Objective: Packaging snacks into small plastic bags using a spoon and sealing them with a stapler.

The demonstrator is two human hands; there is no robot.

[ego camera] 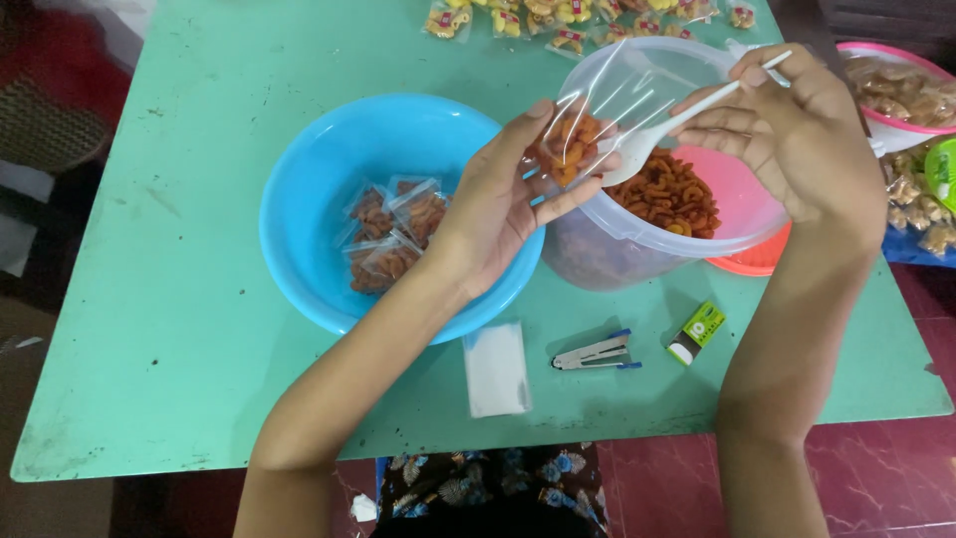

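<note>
Left hand (498, 204) pinches a clear bag (573, 139) over the tub (647, 244) rim; right hand (787, 125) fingers grip a white spoon (662, 130). Bare table (169, 299) lies left of the blue bowl (309, 209).

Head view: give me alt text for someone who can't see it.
The left hand holds a small clear bag of orange snacks while the right hand spoons more in with a white spoon, over a clear tub beside a blue bowl.

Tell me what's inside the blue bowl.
The blue bowl holds several small sealed packets of orange-brown snacks, lying in a loose pile. The left hand and its wrist cover the bowl's right side, so anything lying there cannot be seen.
</note>
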